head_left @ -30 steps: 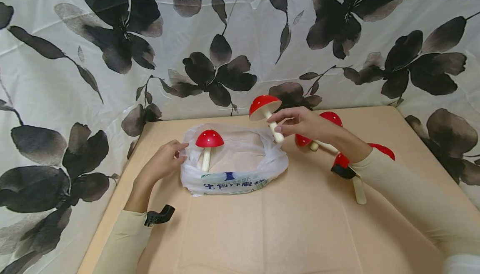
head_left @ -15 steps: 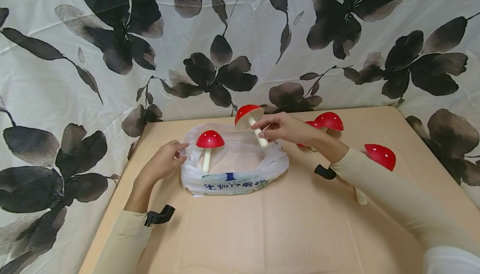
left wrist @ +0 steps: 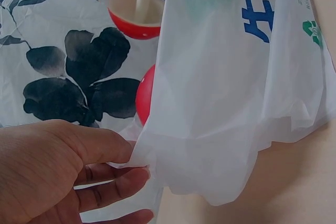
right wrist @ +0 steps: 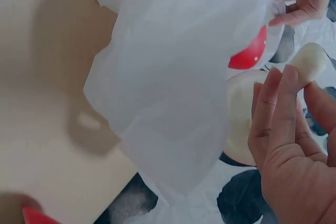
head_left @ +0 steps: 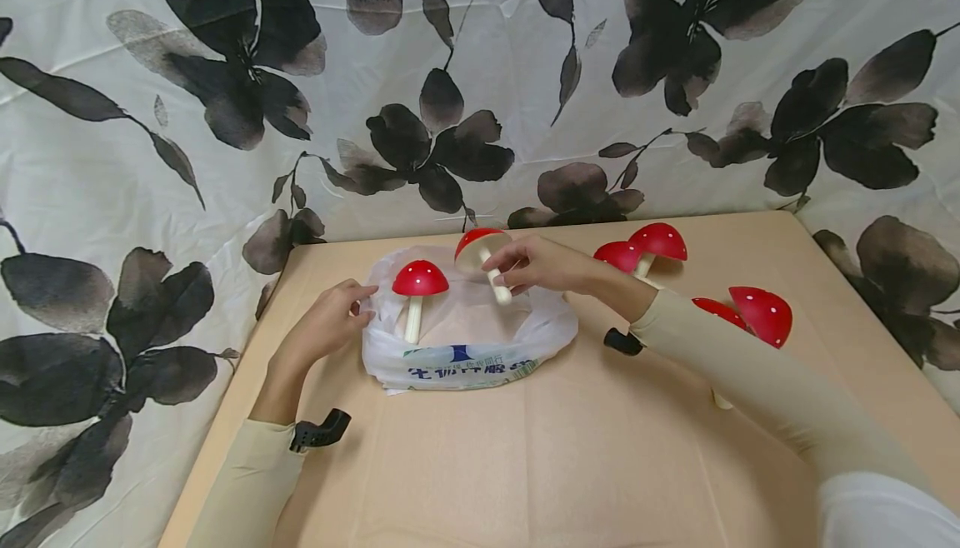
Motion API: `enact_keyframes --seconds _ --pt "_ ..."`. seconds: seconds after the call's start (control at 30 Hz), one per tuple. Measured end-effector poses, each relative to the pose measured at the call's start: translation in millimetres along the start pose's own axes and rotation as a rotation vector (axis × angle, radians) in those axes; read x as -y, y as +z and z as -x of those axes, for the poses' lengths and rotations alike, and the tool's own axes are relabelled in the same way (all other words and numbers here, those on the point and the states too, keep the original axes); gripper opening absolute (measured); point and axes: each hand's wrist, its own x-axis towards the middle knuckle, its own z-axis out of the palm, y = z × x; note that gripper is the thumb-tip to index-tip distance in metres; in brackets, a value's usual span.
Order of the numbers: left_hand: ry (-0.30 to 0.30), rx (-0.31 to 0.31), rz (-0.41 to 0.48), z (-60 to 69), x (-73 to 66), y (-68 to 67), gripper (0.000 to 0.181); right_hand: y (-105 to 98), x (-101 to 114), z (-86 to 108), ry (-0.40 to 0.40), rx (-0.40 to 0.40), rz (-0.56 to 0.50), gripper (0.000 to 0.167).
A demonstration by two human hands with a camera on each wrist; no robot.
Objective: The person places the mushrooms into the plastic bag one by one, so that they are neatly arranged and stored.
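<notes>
A white plastic bag point(head_left: 467, 366) with blue print stands with its mouth spread; a red-capped toy mushroom point(head_left: 420, 279) is inside at its left. The left hand point(head_left: 327, 321) pinches the bag's left rim between thumb and forefinger, clearest in the left wrist view, where the bag point(left wrist: 210, 103) hangs from the fingertips. Over the bag's back right part, the right hand point(head_left: 543, 265) holds a second mushroom point(head_left: 472, 252) by its pale stem, cap tilted up to the left. In the right wrist view the stem end point(right wrist: 308, 62) sits between the thumb and fingers of the right hand point(right wrist: 296, 166).
Right of the bag, two red mushrooms point(head_left: 658, 241) lie close together near the table's back edge. More red caps point(head_left: 763, 315) show beyond the right sleeve point(head_left: 750, 373), which partly covers them. A floral cloth point(head_left: 525, 48) hangs behind the table point(head_left: 480, 465).
The right hand has moved left and slightly down with its mushroom, from the bag's right side to above its opening. The left hand and the bag look unchanged.
</notes>
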Motion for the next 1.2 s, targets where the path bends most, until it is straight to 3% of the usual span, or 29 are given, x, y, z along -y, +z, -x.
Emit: enact_keyframes --seconds 0.33,0.83,1.03,1.2 --pt "0.024 -0.003 -0.013 -1.3 1.5 -1.8 0.04 10 0 -22.3 0.102 -0.02 0.022 0.039" --pt "0.003 0.003 0.001 -2.1 1.1 -2.0 0.04 32 5 -46.2 0.168 -0.115 0.061 0.038" --pt "0.004 0.001 0.004 -1.9 0.4 -2.1 0.04 42 4 -50.6 0.204 -0.096 0.066 0.038" --pt "0.003 -0.001 0.002 -2.0 -0.4 -3.0 0.04 45 3 -51.7 0.19 -0.093 0.07 0.04"
